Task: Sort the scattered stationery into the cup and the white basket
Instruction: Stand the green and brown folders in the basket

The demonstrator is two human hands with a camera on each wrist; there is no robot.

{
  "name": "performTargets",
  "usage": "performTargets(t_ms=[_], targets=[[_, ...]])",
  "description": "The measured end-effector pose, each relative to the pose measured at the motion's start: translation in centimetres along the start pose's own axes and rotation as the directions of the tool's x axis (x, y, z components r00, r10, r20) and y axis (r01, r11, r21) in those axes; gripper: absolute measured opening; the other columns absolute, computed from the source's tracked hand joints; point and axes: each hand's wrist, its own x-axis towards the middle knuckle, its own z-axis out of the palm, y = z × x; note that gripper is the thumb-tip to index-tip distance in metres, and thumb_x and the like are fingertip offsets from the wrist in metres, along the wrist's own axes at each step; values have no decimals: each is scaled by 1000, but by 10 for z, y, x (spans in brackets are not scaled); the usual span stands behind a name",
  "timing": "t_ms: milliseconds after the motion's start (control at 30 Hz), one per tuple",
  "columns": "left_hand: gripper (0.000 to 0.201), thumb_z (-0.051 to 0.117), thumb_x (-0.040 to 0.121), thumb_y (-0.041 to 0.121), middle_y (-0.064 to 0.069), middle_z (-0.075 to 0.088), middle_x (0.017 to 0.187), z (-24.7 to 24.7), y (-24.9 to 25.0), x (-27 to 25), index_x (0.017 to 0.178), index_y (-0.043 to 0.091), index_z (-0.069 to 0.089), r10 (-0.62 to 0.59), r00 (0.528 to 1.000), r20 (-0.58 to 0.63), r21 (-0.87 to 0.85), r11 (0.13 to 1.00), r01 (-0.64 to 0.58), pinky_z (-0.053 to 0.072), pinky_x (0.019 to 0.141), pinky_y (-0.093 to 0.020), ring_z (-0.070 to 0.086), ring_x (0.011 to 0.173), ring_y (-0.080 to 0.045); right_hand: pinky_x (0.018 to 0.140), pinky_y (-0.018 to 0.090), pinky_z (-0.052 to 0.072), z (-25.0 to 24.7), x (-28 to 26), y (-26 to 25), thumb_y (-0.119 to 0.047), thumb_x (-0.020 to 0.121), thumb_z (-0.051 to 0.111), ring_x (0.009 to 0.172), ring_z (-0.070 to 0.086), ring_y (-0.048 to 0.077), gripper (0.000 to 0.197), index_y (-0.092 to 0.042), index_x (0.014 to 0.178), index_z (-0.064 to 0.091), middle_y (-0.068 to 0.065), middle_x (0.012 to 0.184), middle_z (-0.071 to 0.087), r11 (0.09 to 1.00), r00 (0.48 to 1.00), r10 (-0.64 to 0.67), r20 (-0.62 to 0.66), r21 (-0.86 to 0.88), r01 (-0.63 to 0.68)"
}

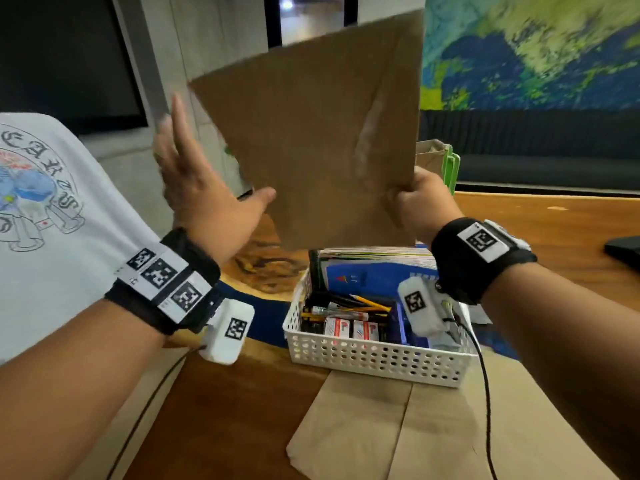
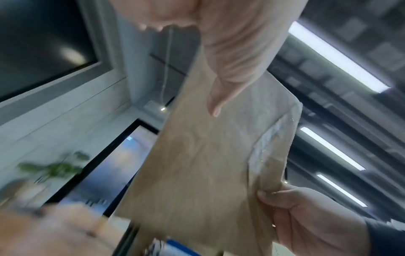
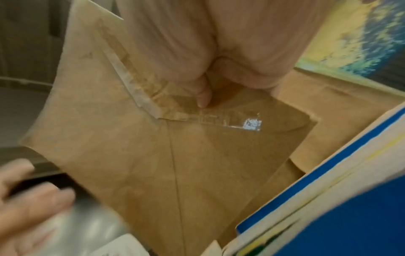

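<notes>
A large brown envelope (image 1: pixel 311 143) is held up in the air above the white basket (image 1: pixel 377 358). My right hand (image 1: pixel 412 199) grips its lower right corner, with the thumb on the taped flap (image 3: pixel 203 97). My left hand (image 1: pixel 207 178) is open beside the envelope's left edge, fingers straight and pointing up. Its thumb (image 2: pixel 219 97) reaches across the paper (image 2: pixel 197 164). The basket holds pencils (image 1: pixel 367 301), small red-and-white boxes (image 1: pixel 349 329) and blue books (image 1: pixel 360 275). No cup is in view.
A second brown envelope (image 1: pixel 381 427) lies flat on the wooden table in front of the basket. Another person in a white T-shirt (image 1: pixel 52 220) stands at the left. A paper bag with green handles (image 1: pixel 440 161) stands behind, and a dark object (image 1: pixel 623 251) lies at the right edge.
</notes>
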Motion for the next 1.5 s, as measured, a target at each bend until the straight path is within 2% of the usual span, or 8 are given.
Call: performTargets(t_ms=[100, 233, 367, 567, 733, 1100, 1367, 1500], targets=[[77, 81, 78, 36, 1, 61, 130, 36, -14, 4, 145, 25, 44, -247, 871, 425, -78, 948, 307, 51, 94, -37, 61, 115, -18, 88, 46, 60, -19, 12, 12, -3, 86, 57, 98, 72, 27, 30, -14, 108, 74, 6, 102, 77, 994, 999, 40, -29, 99, -37], [19, 66, 91, 26, -8, 75, 92, 73, -10, 19, 96, 9, 73, -197, 861, 469, 4, 975, 220, 55, 79, -38, 69, 85, -28, 85, 29, 60, -36, 22, 27, -1, 93, 61, 92, 72, 16, 26, -14, 111, 73, 5, 105, 76, 996, 998, 45, -44, 81, -42], [24, 63, 92, 26, -6, 69, 79, 101, -6, 29, 72, 15, 69, -155, 841, 519, 89, 988, 127, 40, 66, -28, 59, 74, -24, 57, 4, 46, -50, 26, 41, -1, 91, 65, 61, 61, -11, 19, -18, 94, 73, -8, 82, 70, 996, 997, 26, -70, -85, -32], [14, 69, 91, 28, 3, 72, 83, 144, -19, 30, 89, 16, 76, -124, 654, 746, 184, 983, -23, 46, 63, -22, 63, 75, -16, 75, 38, 58, -61, 29, 70, -15, 88, 68, 83, 67, 28, 8, -10, 84, 72, 10, 86, 70, 789, 956, 292, 16, -570, -232], [39, 67, 90, 47, -8, 70, 100, 168, -23, 23, 101, 10, 73, -186, 538, 822, 381, 882, -278, 56, 80, -38, 65, 89, -26, 59, 28, 44, -59, 28, 81, -22, 86, 73, 71, 62, 20, 11, -14, 79, 69, 4, 79, 69, 759, 916, 392, 88, -594, -268], [32, 54, 100, 37, -7, 61, 93, 159, -19, 8, 83, 11, 62, -329, 348, 878, 458, 788, -411, 45, 71, -30, 56, 83, -24, 79, 45, 62, -46, 44, 83, -17, 97, 58, 83, 72, 34, 20, -1, 97, 70, 19, 94, 74, 660, 901, 422, 101, -715, -229], [17, 75, 87, 21, 0, 69, 100, 107, -48, -21, 103, 22, 68, -429, 622, 655, 189, 890, 415, 50, 66, -30, 62, 80, -14, 69, 30, 51, -71, -19, 70, -49, 91, 67, 87, 64, 15, 29, -21, 99, 65, -2, 92, 68, 860, 935, 348, -69, -373, -348], [42, 67, 93, 17, -6, 55, 137, 71, -51, -70, 133, 17, 55, -631, 233, 740, 87, 433, 897, 39, 107, -47, 49, 128, -31, 93, 46, 51, -77, -84, 96, -38, 95, 65, 104, 62, 28, 26, -17, 109, 66, 10, 114, 66, 793, 790, 609, -67, 10, -610]])
